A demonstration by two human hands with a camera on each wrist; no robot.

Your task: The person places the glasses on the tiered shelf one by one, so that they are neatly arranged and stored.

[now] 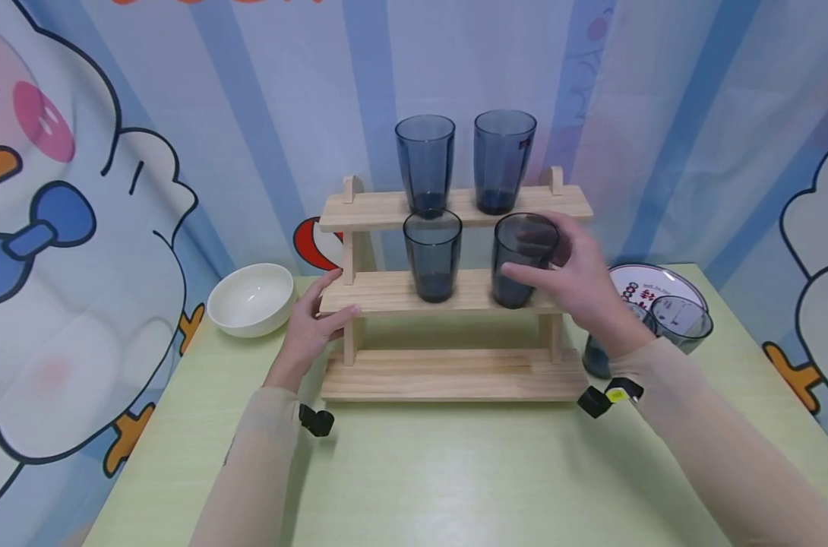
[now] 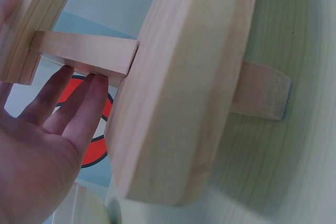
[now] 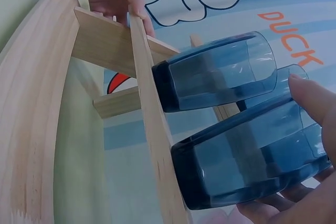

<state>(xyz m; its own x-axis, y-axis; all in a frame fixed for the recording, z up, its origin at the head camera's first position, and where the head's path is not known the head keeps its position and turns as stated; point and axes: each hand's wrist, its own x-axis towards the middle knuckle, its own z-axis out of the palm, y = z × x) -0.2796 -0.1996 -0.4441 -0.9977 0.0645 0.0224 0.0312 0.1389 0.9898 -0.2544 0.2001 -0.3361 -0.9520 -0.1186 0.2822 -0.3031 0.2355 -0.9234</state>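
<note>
My right hand (image 1: 581, 277) holds a blue-tinted drinking glass (image 1: 516, 262), thumb at the front and fingers round the far side. The glass stands upright, its base at the middle board of a three-tier wooden shelf (image 1: 455, 376). In the right wrist view its base (image 3: 191, 182) meets the board's surface. Left of it on that board is a second glass (image 1: 433, 258). Two more glasses, a left one (image 1: 425, 163) and a right one (image 1: 504, 159), stand on the top board. My left hand (image 1: 308, 327) grips the middle board's left end, with fingertips (image 2: 100, 85) against the upright.
A white bowl (image 1: 251, 300) sits on the table (image 1: 441, 471) left of the shelf. Right of it, partly behind my right forearm, are more glasses (image 1: 681, 323) and a round plate with printed lettering (image 1: 660, 282). A cartoon-printed curtain (image 1: 250, 114) hangs behind.
</note>
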